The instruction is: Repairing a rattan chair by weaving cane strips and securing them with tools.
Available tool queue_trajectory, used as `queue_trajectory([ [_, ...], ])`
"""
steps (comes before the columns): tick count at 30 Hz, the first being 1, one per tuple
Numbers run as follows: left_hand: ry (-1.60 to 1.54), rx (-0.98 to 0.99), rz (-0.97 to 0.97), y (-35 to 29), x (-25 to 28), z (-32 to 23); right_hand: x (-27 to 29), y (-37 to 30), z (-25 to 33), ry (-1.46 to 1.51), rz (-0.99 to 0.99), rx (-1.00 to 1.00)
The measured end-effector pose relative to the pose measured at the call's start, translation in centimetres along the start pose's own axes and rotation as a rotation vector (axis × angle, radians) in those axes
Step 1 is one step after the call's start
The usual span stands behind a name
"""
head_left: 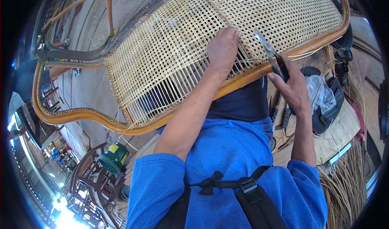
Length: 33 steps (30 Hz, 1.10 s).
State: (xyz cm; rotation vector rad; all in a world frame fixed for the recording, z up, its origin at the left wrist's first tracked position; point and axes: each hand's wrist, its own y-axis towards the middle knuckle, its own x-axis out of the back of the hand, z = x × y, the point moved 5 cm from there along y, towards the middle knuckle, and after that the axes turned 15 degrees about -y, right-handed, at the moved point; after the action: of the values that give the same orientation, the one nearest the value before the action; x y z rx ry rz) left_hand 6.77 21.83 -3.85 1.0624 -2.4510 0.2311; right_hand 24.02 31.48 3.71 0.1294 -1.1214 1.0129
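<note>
While lengthwise diagonal, pliers (pixel 270 53) nose up-left.

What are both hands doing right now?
Left hand: closed, at the weave; anything inside is hidden.
Right hand: holding pliers.

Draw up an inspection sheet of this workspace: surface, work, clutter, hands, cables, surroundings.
Surface: plank floor, loose strands scattered at upper left.
Work: wooden frame with cane weave; denser on the right, sparsely crossed along the lower left edge.
Clutter: clear plastic bag and fibre bundle, right; green bucket, lower left.
Hands: left hand closed at the weave, grip on a strand unclear; right hand holds pliers.
Cables: nothing seen for certain.
Surroundings: dark chair frames, lower left, near bright glare.
</note>
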Motion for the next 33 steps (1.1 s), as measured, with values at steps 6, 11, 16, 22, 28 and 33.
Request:
queue_trajectory([
  [6,0.024,0.118,-0.029,-0.4,-0.5,0.3,-0.2,2.2,1.0,-0.334,-0.177,0.161],
  [11,0.05,0.095,-0.026,-0.3,-0.4,0.7,-1.4,3.5,1.7,-0.408,-0.116,0.183],
  [16,0.045,0.106,-0.012,0.2,-0.3,-0.1,0.6,3.2,2.3,-0.354,-0.348,0.184],
  [22,0.031,0.157,0.06,0.5,0.8,0.5,-1.3,3.9,1.3,-0.45,-0.132,0.106],
  [28,0.108,0.19,0.101,-3.7,9.5,-2.1,1.9,2.3,2.8,-0.334,-0.325,0.111],
  [33,0.194,0.191,0.194,-8.6,12.1,-2.1,1.4,2.0,4.2,-0.085,-0.599,0.256],
])
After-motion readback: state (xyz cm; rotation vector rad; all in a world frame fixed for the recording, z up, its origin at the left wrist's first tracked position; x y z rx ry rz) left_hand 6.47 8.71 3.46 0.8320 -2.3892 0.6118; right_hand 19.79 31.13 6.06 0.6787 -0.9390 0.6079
